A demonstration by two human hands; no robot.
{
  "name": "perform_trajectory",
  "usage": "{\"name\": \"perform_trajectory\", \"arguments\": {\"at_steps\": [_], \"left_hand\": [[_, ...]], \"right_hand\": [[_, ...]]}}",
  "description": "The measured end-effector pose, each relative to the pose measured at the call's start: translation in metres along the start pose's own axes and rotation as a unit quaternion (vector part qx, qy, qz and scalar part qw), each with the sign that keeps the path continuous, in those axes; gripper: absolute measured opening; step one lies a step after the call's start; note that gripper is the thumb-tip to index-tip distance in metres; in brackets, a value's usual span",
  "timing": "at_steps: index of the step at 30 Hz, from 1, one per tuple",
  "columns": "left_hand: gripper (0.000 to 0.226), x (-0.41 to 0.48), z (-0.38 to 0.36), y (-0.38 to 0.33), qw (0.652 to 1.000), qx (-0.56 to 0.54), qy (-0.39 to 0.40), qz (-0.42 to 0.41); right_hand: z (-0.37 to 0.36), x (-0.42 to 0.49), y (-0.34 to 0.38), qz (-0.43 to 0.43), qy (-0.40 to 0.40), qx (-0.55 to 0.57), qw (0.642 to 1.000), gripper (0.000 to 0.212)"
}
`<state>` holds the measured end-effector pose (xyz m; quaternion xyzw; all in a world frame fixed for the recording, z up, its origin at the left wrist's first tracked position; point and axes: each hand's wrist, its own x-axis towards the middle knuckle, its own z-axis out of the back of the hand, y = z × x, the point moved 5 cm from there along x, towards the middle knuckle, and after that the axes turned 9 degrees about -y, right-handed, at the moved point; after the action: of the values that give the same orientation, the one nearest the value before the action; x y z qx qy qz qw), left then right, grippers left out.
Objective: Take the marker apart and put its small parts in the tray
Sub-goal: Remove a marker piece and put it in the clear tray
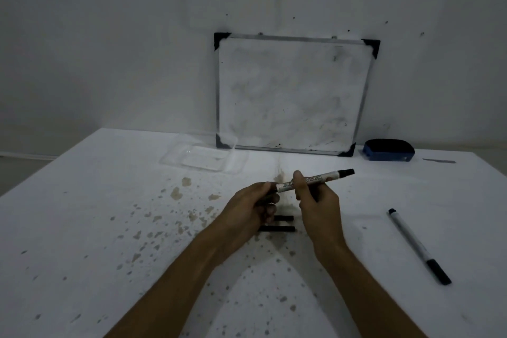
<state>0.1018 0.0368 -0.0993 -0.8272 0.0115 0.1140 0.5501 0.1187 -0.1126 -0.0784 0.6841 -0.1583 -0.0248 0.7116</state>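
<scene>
Both hands hold one white marker [326,176] with a printed label above the middle of the table; its black tip end points right and slightly up. My left hand [253,204] is closed around the marker's left end, which the fingers hide. My right hand [312,197] pinches the barrel near its middle. Under the hands, two short black stick-shaped parts [284,223] lie side by side on the table. A clear plastic tray [204,157] sits farther back on the left.
A small whiteboard [290,93] leans against the wall at the back, with a blue eraser [388,149] to its right. Another capped marker [418,245] lies on the table at the right. The white tabletop [109,228] is spotted with brownish stains.
</scene>
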Motion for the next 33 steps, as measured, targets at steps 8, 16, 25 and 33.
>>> {"name": "perform_trajectory", "arguments": {"at_steps": [8, 16, 25, 33], "left_hand": [[0.019, -0.002, 0.017, -0.022, 0.993, 0.088, -0.012, -0.083], [0.013, -0.002, 0.037, -0.027, 0.967, 0.178, -0.067, -0.171], [0.012, -0.005, 0.040, -0.020, 0.940, 0.227, -0.093, -0.236], [0.010, -0.011, 0.039, -0.028, 0.920, 0.293, -0.097, -0.242]], "right_hand": [[0.017, 0.023, -0.014, -0.137, 0.038, 0.020, 0.990, 0.031], [0.023, 0.024, -0.016, 0.154, 0.082, -0.350, 0.920, 0.046], [0.023, 0.029, -0.029, 0.191, 0.042, -0.424, 0.884, 0.037], [0.018, 0.009, -0.010, 0.259, 0.035, -0.352, 0.899, 0.035]]}}
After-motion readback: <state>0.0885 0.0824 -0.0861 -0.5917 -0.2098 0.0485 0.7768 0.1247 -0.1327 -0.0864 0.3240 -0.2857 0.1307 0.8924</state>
